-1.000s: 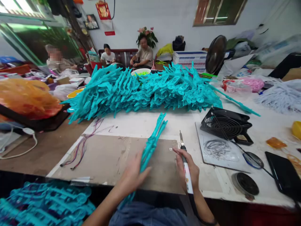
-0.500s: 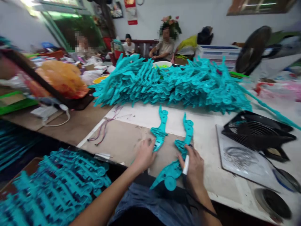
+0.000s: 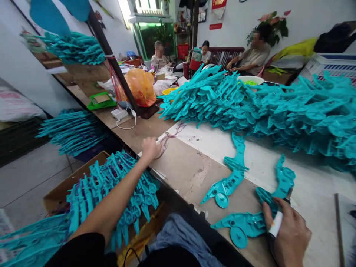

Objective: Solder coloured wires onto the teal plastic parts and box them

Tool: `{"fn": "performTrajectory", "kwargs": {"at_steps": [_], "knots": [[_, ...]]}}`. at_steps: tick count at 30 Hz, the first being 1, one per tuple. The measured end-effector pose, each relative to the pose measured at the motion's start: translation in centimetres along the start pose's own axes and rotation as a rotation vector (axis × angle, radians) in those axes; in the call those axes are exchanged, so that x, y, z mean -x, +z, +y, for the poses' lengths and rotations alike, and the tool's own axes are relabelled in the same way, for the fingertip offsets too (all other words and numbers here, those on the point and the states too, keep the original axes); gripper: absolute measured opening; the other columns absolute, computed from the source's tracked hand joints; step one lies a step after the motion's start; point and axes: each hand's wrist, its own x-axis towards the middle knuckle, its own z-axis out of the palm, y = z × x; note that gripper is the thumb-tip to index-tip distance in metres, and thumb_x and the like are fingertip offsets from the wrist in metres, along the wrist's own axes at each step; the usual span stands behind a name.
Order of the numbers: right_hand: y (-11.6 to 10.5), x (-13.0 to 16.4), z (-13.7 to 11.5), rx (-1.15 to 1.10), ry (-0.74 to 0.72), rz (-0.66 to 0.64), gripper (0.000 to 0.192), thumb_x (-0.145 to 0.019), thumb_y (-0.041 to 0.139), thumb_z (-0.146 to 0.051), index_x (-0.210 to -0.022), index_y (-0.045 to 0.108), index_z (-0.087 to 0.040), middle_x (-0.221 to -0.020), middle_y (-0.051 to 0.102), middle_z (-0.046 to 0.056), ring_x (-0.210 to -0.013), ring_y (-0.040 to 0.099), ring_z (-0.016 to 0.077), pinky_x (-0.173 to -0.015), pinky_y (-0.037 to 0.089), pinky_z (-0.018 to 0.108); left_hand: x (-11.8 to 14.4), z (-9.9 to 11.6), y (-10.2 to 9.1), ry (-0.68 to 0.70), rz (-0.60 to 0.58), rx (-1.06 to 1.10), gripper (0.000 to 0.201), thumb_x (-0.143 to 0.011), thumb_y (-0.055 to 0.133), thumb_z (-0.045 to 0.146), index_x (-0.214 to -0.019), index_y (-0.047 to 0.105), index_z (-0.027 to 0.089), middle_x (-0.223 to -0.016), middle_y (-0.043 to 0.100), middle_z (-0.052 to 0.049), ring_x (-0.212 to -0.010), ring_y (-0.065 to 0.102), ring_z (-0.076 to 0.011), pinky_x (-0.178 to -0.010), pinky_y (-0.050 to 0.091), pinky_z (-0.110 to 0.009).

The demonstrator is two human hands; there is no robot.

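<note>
Two teal plastic shell halves lie flat on the brown board, one [image 3: 230, 178] in the middle and one [image 3: 258, 211] nearer my right hand. My right hand [image 3: 289, 231] holds a white soldering iron [image 3: 275, 224] and rests its fingers on the nearer half. My left hand [image 3: 150, 147] has reached out to the left end of the board, onto a bundle of thin coloured wires [image 3: 171, 136]; its fingers are curled there, and whether a wire is pinched is unclear.
A long heap of teal parts [image 3: 278, 107] covers the back of the table. A cardboard box [image 3: 63, 189] full of teal parts stands on the floor at my left. An orange bag [image 3: 140, 87] and three seated people are further back.
My left hand let go of the left shell half and swung out left to the wires. The view turned left. My right hand stays on the other half with the iron.
</note>
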Motion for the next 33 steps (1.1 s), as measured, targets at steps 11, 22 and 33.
{"fn": "performTrajectory", "kwargs": {"at_steps": [11,22,33], "knots": [[0.3,0.0,0.1,0.013,0.002,0.030,0.071,-0.091,0.019,-0.069,-0.109,0.064,-0.018,-0.096,0.069,0.017,-0.097,0.065,0.0349,-0.067,0.045,0.043,-4.7,-4.2,1.1,0.005,-0.209,0.003,0.027,-0.078,0.055,0.025,-0.097,0.068,0.011,-0.107,0.069,-0.024,-0.107,0.062,-0.0357,-0.086,0.046,-0.039],[0.5,-0.1,0.4,0.019,-0.026,0.053,0.069,-0.090,0.021,-0.069,-0.106,0.065,-0.018,-0.093,0.068,0.016,-0.090,0.066,0.0351,-0.063,0.046,0.042,-9.3,-2.6,-6.1,0.138,-0.326,0.674,0.029,-0.091,0.052,0.037,-0.097,0.069,0.014,-0.063,0.059,-0.003,-0.054,0.052,-0.0114,-0.054,0.041,-0.022],[0.1,0.2,0.2,-0.021,0.004,0.013,0.070,-0.091,0.020,-0.067,-0.111,0.063,-0.016,-0.098,0.066,0.016,-0.097,0.065,0.0368,-0.068,0.047,0.044,-10.9,8.2,-17.0,0.519,-0.194,1.507,0.019,-0.086,0.060,0.015,-0.104,0.065,0.016,-0.063,0.057,0.003,-0.045,0.046,-0.0049,-0.047,0.036,-0.016]]}}
